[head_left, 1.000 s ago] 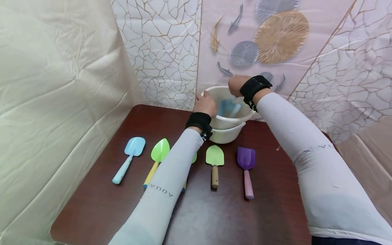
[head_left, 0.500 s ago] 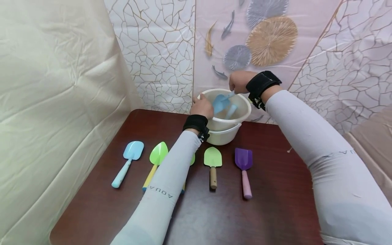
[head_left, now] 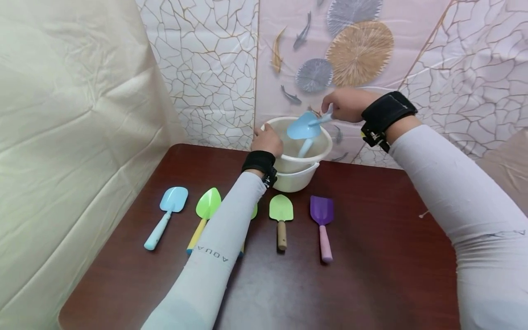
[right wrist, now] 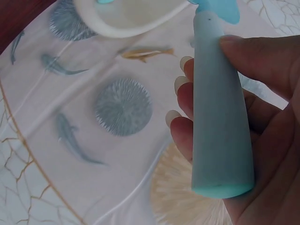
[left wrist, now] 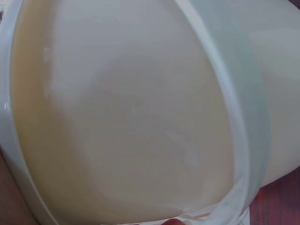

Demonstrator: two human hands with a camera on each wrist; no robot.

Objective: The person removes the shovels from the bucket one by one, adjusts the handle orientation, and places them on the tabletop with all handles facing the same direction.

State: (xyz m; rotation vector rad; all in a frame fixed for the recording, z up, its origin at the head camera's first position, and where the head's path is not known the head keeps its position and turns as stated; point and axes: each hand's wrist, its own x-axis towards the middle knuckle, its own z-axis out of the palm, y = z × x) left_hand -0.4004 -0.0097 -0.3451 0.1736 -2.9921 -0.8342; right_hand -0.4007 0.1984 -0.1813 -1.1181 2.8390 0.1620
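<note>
At the far side of the table stands a white bucket (head_left: 294, 181). My left hand (head_left: 267, 141) grips its left rim; the left wrist view looks at the bucket's pale inside (left wrist: 136, 112). My right hand (head_left: 350, 104) holds a light blue garden trowel (head_left: 303, 126) by its handle (right wrist: 220, 108), thumb on one side and fingers curled round the other. The trowel's blade is over the bucket's mouth. A second light blue handle (head_left: 305, 148) leans inside the bucket, its lower end hidden from the head view.
Nearer on the dark red table (head_left: 264, 293) lie a light blue trowel (head_left: 174, 199), a green one with a yellow handle (head_left: 209, 203), a light green one with a wooden handle (head_left: 281, 207) and a purple one (head_left: 321, 210). My left forearm covers most of another green trowel (head_left: 254, 211).
My right hand has lifted the blue trowel from inside the bucket up above its mouth and moved to the right. My left hand stays at the rim.
</note>
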